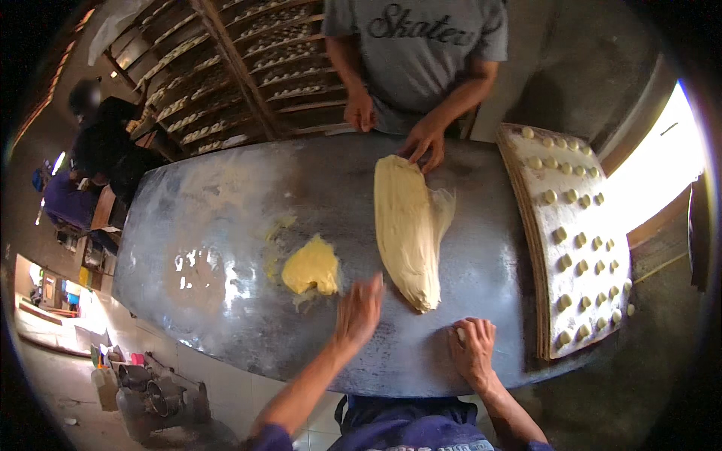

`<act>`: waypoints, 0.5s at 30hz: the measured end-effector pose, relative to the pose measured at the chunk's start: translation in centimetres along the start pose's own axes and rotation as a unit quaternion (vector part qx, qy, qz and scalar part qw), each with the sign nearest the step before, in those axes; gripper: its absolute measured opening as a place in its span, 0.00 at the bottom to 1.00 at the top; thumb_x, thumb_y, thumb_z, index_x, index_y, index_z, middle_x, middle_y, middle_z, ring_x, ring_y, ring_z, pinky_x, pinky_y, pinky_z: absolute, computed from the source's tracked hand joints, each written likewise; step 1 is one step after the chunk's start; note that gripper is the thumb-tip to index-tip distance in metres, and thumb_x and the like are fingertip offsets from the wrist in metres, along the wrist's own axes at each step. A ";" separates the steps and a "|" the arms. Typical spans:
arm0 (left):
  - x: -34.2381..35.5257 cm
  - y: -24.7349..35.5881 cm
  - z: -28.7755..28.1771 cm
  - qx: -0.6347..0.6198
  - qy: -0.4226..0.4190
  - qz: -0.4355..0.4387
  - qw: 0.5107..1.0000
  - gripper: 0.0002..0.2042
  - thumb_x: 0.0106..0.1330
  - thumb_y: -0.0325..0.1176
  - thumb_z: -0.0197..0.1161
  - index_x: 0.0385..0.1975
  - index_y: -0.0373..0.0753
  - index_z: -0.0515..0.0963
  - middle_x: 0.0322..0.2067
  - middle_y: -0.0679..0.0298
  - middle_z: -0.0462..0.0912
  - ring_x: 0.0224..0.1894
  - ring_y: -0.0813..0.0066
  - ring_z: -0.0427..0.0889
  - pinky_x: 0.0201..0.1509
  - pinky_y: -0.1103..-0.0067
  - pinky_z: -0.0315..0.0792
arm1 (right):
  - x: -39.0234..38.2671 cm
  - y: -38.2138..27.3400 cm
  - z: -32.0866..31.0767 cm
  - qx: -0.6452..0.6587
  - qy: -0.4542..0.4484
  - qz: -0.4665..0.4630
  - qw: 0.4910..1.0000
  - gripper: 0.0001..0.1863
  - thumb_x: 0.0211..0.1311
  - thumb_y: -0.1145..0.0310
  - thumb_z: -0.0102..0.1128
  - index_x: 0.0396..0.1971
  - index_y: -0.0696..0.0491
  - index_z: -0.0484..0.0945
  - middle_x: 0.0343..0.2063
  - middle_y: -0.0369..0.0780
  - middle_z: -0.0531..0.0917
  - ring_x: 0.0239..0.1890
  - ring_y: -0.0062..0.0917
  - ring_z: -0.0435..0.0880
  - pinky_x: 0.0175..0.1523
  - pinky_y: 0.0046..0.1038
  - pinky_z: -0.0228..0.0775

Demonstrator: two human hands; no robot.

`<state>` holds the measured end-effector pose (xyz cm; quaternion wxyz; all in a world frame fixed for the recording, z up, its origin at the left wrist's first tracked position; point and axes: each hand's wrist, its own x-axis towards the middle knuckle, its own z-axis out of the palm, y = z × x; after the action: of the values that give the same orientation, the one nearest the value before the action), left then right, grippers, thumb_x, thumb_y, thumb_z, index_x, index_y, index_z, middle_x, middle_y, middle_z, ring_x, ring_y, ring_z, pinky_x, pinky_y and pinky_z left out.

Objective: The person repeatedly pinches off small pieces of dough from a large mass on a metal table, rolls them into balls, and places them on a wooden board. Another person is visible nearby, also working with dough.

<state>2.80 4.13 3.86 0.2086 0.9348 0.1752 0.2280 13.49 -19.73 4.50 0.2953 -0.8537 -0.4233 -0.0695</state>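
Writing shows twice: one line of dark script lettering (421, 26) across the grey shirt (421, 68) at the top of the frame, and pale letters, cut off, on the purple shirt (414, 432) at the bottom edge. One long dough slab (408, 233) lies right of centre on the table (481, 225); one yellow lump (312, 267) sits left of it. The left hand (359, 310), blurred, is between them, near the slab's lower end; its grip I cannot tell. The right hand (474, 347) rests lower right of the slab, fingers curled together; whether they enclose anything, I cannot tell. Of the co-worker's two hands, one (427, 143) is at the slab's top end, the other (361, 113) apart. Roughly thirty dough pieces (572, 195) dot the boards (540, 218) at right.
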 end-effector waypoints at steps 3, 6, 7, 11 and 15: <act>7.5 1.2 2.4 -0.051 0.072 0.070 0.994 0.13 0.70 0.31 0.61 0.50 0.33 0.73 0.34 0.52 0.83 0.29 0.57 0.84 0.32 0.68 0.77 | 1.9 0.4 -0.2 0.029 -0.005 -0.089 0.996 0.08 0.56 0.72 0.71 0.32 0.54 0.78 0.30 0.42 0.82 0.34 0.37 0.81 0.41 0.39 0.74; 6.1 5.6 -2.7 -0.069 0.203 0.130 0.968 0.13 0.70 0.27 0.62 0.50 0.34 0.71 0.34 0.56 0.81 0.27 0.70 0.81 0.28 0.78 0.74 | 4.5 3.1 2.2 0.166 0.085 0.050 0.981 0.04 0.63 0.72 0.65 0.32 0.53 0.78 0.29 0.40 0.80 0.28 0.32 0.81 0.33 0.36 0.74; 4.6 6.5 -4.2 -0.132 0.253 0.096 0.953 0.12 0.70 0.26 0.61 0.49 0.35 0.70 0.33 0.60 0.79 0.26 0.76 0.78 0.27 0.81 0.71 | 7.1 2.6 2.5 0.123 0.141 0.046 0.981 0.04 0.64 0.72 0.64 0.32 0.53 0.76 0.25 0.42 0.79 0.25 0.36 0.81 0.31 0.37 0.73; 0.5 7.8 -3.3 -0.334 0.278 -0.158 0.887 0.09 0.71 0.31 0.63 0.42 0.36 0.70 0.16 0.72 0.70 0.19 0.91 0.67 0.21 0.85 0.60 | 13.9 1.2 6.6 0.049 -0.080 -0.024 0.995 0.08 0.64 0.62 0.61 0.34 0.50 0.78 0.24 0.42 0.82 0.27 0.38 0.83 0.33 0.37 0.75; -2.8 8.1 -2.2 -0.264 0.256 -0.265 0.891 0.09 0.74 0.31 0.60 0.45 0.38 0.68 0.29 0.70 0.74 0.25 0.90 0.68 0.25 0.89 0.61 | 4.5 -2.2 -1.5 0.119 -0.174 -0.209 0.955 0.15 0.64 0.55 0.65 0.21 0.47 0.78 0.16 0.37 0.77 0.17 0.33 0.75 0.34 0.31 0.70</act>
<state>1.27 -3.27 8.44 0.4482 0.6731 0.3975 0.4336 14.82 -16.43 8.34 0.2952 -0.7034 -0.6427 0.0708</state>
